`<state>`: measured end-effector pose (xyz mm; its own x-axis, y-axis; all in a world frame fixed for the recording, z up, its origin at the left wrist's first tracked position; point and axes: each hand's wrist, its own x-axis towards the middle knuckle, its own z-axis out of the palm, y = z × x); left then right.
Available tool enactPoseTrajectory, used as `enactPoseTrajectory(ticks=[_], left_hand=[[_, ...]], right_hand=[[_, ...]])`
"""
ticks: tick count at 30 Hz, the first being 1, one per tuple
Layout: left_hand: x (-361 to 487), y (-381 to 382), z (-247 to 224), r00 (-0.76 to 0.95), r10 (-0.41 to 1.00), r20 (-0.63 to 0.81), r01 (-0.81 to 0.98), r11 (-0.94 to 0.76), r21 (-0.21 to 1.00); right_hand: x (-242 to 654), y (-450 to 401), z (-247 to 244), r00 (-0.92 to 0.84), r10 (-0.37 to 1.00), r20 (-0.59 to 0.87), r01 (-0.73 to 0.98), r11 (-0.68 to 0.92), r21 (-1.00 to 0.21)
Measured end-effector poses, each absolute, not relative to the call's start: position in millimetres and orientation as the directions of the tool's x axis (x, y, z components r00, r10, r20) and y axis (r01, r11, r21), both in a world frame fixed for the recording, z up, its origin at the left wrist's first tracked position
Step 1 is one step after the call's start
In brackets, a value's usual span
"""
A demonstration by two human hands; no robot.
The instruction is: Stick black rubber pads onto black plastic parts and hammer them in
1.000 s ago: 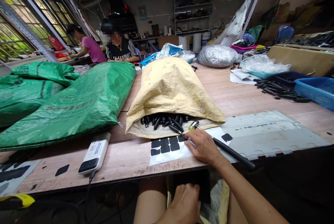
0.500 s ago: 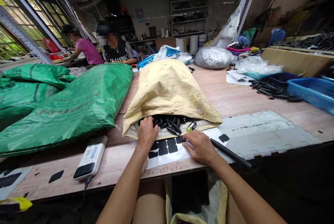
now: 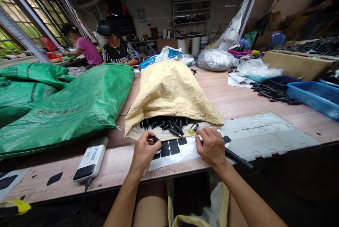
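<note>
A yellow woven sack (image 3: 169, 85) lies on the table, its mouth facing me, with several black pieces (image 3: 176, 126) inside. My left hand (image 3: 145, 148), just in front of the mouth, pinches one small black piece. My right hand (image 3: 212, 147) is curled around the black handle of a hammer (image 3: 238, 158); the hammer's head (image 3: 193, 128), with a yellow-green face, rests on the sack's lip. Between my hands, a white sheet (image 3: 182, 155) bears black rounded squares.
Green sacks (image 3: 87, 103) fill the left side, with a white power bank (image 3: 91, 160) and cable before them. A grey mat (image 3: 267, 133) and blue tray (image 3: 315, 94) are at right. Two people sit at the back left. An open sack (image 3: 224, 202) hangs below the table edge.
My left hand has drawn back from the sack's mouth with a black piece. My right hand has shifted slightly right along the hammer, its fingers more curled.
</note>
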<state>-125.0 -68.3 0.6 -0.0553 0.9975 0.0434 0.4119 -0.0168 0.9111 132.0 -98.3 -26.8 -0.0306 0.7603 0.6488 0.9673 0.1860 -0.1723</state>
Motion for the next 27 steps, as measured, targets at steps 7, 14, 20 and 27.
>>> enactPoseTrajectory(ticks=[7, 14, 20, 27], left_hand=[[-117.4, -86.0, -20.9, 0.159, 0.984, 0.083, 0.313, -0.130, 0.941], [-124.6, -86.1, -23.5, 0.204, 0.943, 0.263, 0.543, -0.333, 0.771], [-113.2, -85.4, -24.8, 0.176, 0.961, 0.212, 0.621, -0.275, 0.734], [-116.9, -87.2, -24.0, 0.168, 0.960, 0.223, 0.613, -0.279, 0.739]], right_hand=[[157.3, -104.1, -35.0, 0.065, 0.867, 0.493, 0.982, 0.031, -0.184], [149.4, -115.6, -23.1, 0.132, 0.874, 0.467, 0.864, 0.130, -0.486], [115.9, -132.1, -13.5, 0.025, 0.886, 0.462, 0.678, 0.325, -0.660], [90.5, -141.7, -19.1, -0.100, 0.901, 0.422, 0.645, 0.382, -0.662]])
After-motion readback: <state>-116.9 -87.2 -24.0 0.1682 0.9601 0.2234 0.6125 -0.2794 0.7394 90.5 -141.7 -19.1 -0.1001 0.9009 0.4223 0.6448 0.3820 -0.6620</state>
